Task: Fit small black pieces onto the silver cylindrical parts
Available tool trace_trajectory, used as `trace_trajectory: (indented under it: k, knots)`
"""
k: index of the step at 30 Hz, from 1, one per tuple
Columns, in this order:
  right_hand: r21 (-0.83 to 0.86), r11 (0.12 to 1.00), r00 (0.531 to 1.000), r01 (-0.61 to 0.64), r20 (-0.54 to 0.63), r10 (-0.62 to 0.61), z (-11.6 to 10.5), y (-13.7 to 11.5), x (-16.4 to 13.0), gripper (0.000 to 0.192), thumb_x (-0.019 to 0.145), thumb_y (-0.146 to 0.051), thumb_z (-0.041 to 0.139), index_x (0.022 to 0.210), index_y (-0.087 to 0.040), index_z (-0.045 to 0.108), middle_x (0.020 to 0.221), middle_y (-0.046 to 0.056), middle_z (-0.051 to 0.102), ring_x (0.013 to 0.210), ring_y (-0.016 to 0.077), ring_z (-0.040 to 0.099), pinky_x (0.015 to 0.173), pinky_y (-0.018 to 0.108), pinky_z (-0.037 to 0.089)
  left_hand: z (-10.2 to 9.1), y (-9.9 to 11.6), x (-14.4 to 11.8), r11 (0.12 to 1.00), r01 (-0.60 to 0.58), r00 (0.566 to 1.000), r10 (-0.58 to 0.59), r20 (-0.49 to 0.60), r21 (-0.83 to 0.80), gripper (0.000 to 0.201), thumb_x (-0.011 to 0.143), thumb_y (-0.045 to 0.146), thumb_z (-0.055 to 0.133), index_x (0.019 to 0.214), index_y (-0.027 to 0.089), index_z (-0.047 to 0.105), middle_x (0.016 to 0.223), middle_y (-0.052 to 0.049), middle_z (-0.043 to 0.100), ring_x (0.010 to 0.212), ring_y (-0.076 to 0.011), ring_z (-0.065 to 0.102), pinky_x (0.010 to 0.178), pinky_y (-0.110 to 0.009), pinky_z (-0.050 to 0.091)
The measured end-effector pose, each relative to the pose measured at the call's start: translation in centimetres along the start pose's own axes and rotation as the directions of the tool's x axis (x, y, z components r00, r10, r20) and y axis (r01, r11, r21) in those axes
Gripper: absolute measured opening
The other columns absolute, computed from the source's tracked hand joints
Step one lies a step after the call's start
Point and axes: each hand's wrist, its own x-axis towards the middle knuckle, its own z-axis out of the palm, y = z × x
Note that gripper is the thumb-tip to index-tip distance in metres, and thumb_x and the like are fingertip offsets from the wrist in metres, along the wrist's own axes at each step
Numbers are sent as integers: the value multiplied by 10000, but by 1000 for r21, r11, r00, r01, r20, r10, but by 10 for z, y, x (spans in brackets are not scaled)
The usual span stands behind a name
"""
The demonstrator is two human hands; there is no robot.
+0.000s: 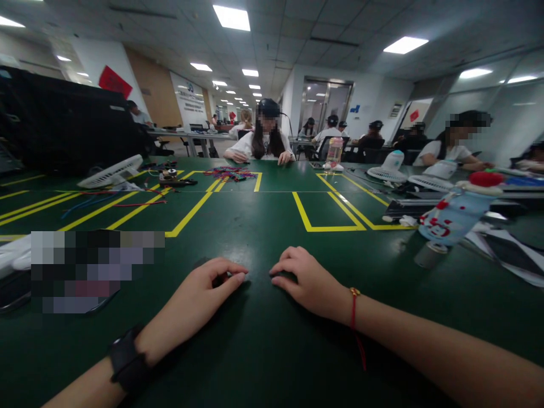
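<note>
My left hand point(211, 286) rests on the dark green table point(255, 351), a black band point(126, 354) around its wrist. Its fingers are loosely curved, with a gap between thumb and index finger and nothing visible in it. Opposite, my right hand point(304, 277) lies on the table in a similar relaxed curve, holding nothing that I can see. A red cord bracelet point(353, 311) circles that wrist. The hands are apart, fingertips facing each other. Left of my left hand is a flat object point(80, 272) blurred by pixelation.
Yellow tape point(335, 229) marks the table. Toward the far side lie a bundle of coloured wires point(232, 173), a white fan point(111, 171) and loose red and blue leads. At right stand a light-blue bottle point(459, 212) and more fans point(386, 173). A person point(266, 136) sits opposite.
</note>
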Motion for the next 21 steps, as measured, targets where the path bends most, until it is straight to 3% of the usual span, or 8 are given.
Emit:
trace_trajectory:
  k: [4,7,9,10,12,14,17,21]
  knots:
    - [1,1000,998,-29,-53,29,-12,2,-3,195,900,-267,484,935,-197,662,929,29,614,884,111,541,812,259,438,-2,-1,-1,999,32,999,-32,-4,-11,325,854,501,506,999,274,689,1052,-33,686,998,-261,610,891,-389,449]
    - [-38,991,977,-125,-176,116,-56,22,-24,225,902,-306,470,1002,-200,642,1003,33,615,920,121,554,832,271,437,-3,-4,-1,997,63,998,-63,5,-39,328,853,506,508,1008,279,687,1052,-26,686,983,-256,618,875,-380,456]
    - [-170,935,919,-312,-304,251,-97,44,-48,275,894,-383,463,1024,-215,638,1037,32,614,943,144,555,838,290,426,-3,-5,-1,997,62,998,-62,11,-48,326,854,508,507,1003,281,686,1043,-24,686,973,-255,621,862,-377,460]
    - [-249,866,866,-434,-379,325,-118,58,-63,300,882,-421,466,1021,-222,641,1041,31,616,943,158,555,825,296,421,-2,-6,0,997,55,998,-55,12,-47,323,855,508,506,993,280,687,1034,-24,688,967,-254,622,856,-377,462]
    - [-367,655,732,-660,-508,453,-155,85,-93,334,859,-447,466,1022,-219,648,1059,47,617,940,193,554,796,318,407,-1,-6,1,998,42,999,-42,8,-41,319,858,504,503,979,276,688,1025,-25,688,962,-254,621,849,-376,464]
    - [-389,504,632,-771,-559,536,-180,111,-120,337,824,-430,493,963,-183,675,982,95,634,860,236,559,738,353,391,1,-6,1,999,37,999,-37,0,-34,318,858,504,504,966,270,690,1023,-29,686,962,-255,620,845,-375,467]
    - [-389,414,568,-823,-537,624,-193,137,-146,299,773,-415,542,858,-177,702,847,112,647,750,247,556,672,351,373,1,-5,1,999,41,999,-41,-4,-32,314,860,501,505,967,272,691,1033,-28,683,973,-256,617,851,-372,466]
    - [-403,392,559,-827,-527,640,-190,147,-153,326,786,-454,520,914,-211,696,928,86,652,812,241,563,721,342,373,0,-4,-1,998,47,999,-47,0,-34,308,860,502,509,973,280,690,1040,-25,684,982,-255,614,861,-374,463]
